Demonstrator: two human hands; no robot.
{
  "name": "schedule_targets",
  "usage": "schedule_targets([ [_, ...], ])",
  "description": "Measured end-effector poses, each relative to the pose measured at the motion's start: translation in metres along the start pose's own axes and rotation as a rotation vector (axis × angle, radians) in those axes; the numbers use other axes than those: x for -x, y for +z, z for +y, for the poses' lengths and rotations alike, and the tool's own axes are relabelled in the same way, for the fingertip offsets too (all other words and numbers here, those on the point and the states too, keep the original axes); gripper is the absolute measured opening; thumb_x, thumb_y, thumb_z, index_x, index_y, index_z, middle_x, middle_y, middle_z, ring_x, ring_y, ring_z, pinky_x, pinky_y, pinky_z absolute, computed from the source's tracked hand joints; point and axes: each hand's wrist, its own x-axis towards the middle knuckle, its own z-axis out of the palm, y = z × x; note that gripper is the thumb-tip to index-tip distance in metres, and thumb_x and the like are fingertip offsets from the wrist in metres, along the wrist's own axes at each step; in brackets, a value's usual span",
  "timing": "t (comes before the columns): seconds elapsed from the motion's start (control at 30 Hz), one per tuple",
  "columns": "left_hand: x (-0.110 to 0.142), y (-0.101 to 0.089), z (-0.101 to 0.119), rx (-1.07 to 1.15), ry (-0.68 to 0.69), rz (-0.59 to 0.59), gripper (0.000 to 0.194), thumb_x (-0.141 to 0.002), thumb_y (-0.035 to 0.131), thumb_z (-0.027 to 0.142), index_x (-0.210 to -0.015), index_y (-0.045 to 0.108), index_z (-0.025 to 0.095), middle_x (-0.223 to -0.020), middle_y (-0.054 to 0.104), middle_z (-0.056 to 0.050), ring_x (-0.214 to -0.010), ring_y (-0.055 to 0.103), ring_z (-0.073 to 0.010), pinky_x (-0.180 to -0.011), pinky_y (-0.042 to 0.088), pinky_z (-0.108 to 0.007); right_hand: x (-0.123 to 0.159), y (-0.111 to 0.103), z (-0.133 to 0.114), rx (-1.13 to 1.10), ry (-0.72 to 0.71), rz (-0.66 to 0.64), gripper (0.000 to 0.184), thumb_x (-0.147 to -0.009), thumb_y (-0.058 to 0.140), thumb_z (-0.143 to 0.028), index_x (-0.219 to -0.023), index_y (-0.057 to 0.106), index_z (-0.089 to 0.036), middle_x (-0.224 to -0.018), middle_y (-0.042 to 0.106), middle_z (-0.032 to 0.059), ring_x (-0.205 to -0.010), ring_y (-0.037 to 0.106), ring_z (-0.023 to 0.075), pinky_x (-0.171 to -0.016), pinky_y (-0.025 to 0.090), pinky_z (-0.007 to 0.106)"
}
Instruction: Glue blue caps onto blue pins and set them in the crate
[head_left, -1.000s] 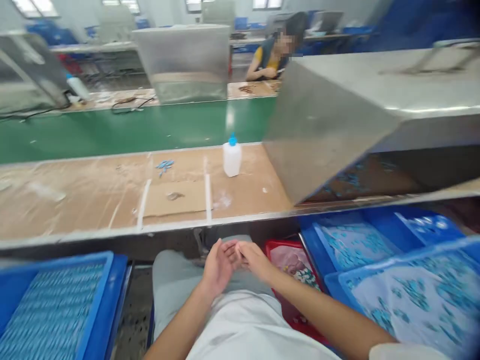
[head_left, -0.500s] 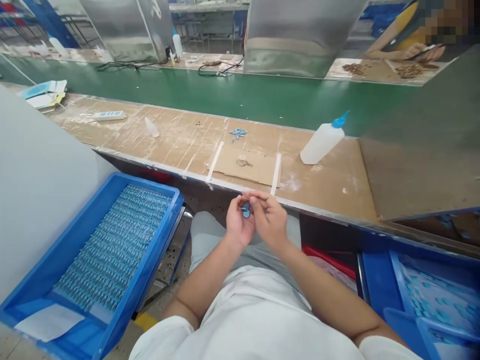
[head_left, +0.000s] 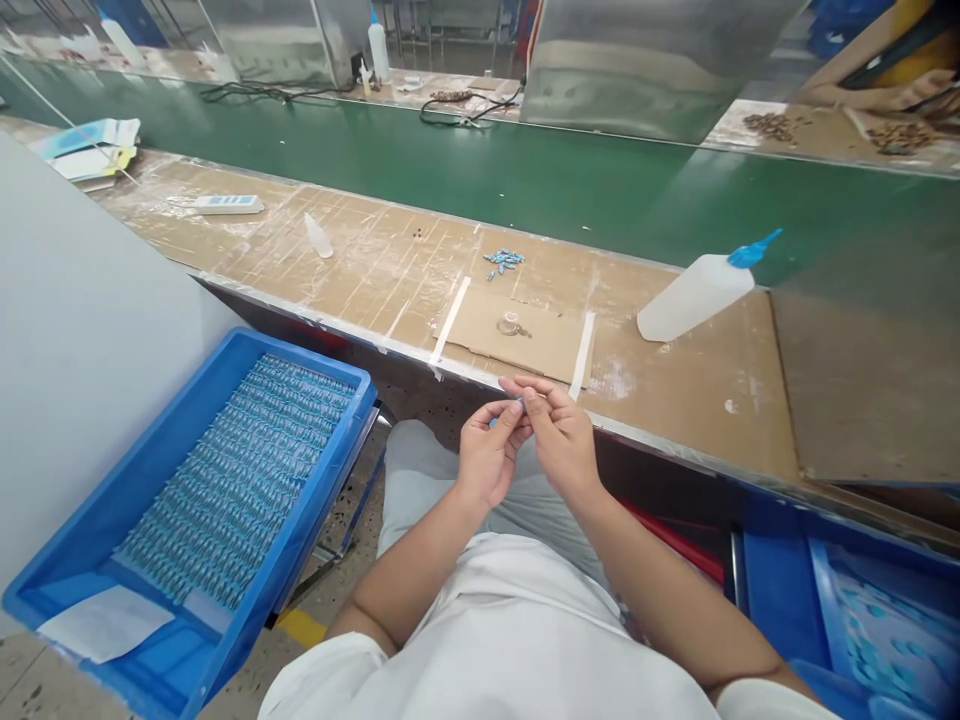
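Note:
Above my lap, just in front of the bench edge, both hands meet fingertip to fingertip. A small blue piece (head_left: 520,403) shows between them, mostly covered by the fingers. My left hand (head_left: 486,455) is closed, thumb and forefinger pinched on the piece, with a bit more blue visible inside its curled fingers. My right hand (head_left: 564,440) is closed too, its thumb and fingertips on the same piece. Beyond them, a cardboard piece (head_left: 547,348) lies taped to the bench, with a small clear round cap (head_left: 508,323) on it. Behind that is a loose pile of small blue pieces (head_left: 504,261).
A blue tray (head_left: 365,385) filled with rows of blue pieces stands at left. On the bench are a white squeeze bottle (head_left: 694,297), a small dropper bottle (head_left: 318,236) and a white box (head_left: 229,204). Blue bins (head_left: 821,590) sit at lower right. Across the green belt (head_left: 420,170) another person's arms show.
My fingertips have closed together over the blue piece, which was more exposed in my left palm before. The camera view has shifted, moving the bench and bottle within the picture.

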Motion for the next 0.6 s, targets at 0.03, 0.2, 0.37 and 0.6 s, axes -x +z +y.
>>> schedule_targets([
  [0.03, -0.003, -0.001, 0.001, 0.007, 0.001, 0.012, 0.02, -0.069, 0.082, 0.022, -0.081, 0.07, 0.012, -0.076, 0.069, -0.002, -0.069, 0.065, -0.0076, -0.072, 0.053, -0.02, -0.001, -0.002, 0.001, 0.058, -0.035, -0.029, 0.028, -0.091, 0.061, -0.042, -0.111, 0.066, -0.023, -0.119, 0.071, 0.008, -0.112, 0.066, 0.0211, -0.096, 0.052, 0.036],
  [0.2, -0.007, -0.008, 0.005, 0.1, 0.011, 0.044, 0.018, -0.07, 0.081, 0.021, -0.081, 0.069, 0.014, -0.084, 0.069, -0.001, -0.073, 0.063, -0.0059, -0.073, 0.05, -0.018, -0.005, -0.017, 0.013, 0.285, -0.111, -0.109, 0.032, -0.086, 0.068, -0.039, -0.116, 0.069, -0.026, -0.123, 0.069, 0.0053, -0.116, 0.063, 0.0238, -0.106, 0.046, 0.044],
  [0.37, -0.001, -0.019, 0.011, 0.084, -0.024, -0.032, 0.015, -0.077, 0.076, 0.023, -0.08, 0.066, 0.013, -0.075, 0.061, 0.0, -0.067, 0.054, -0.0043, -0.059, 0.041, -0.016, -0.006, -0.018, 0.021, 0.15, -0.073, -0.152, 0.017, -0.082, 0.073, -0.037, -0.093, 0.076, -0.025, -0.108, 0.074, 0.0048, -0.1, 0.069, 0.0226, -0.093, 0.054, 0.039],
  [0.6, 0.005, -0.035, 0.033, -0.021, 0.056, -0.054, 0.024, -0.081, 0.074, 0.03, -0.097, 0.07, 0.013, -0.079, 0.06, -0.001, -0.069, 0.054, -0.0064, -0.064, 0.044, -0.018, -0.024, -0.017, -0.015, 0.249, 0.112, -0.595, 0.027, -0.085, 0.069, -0.041, -0.098, 0.071, -0.018, -0.084, 0.073, 0.0053, -0.076, 0.069, 0.0173, -0.063, 0.057, 0.028],
])
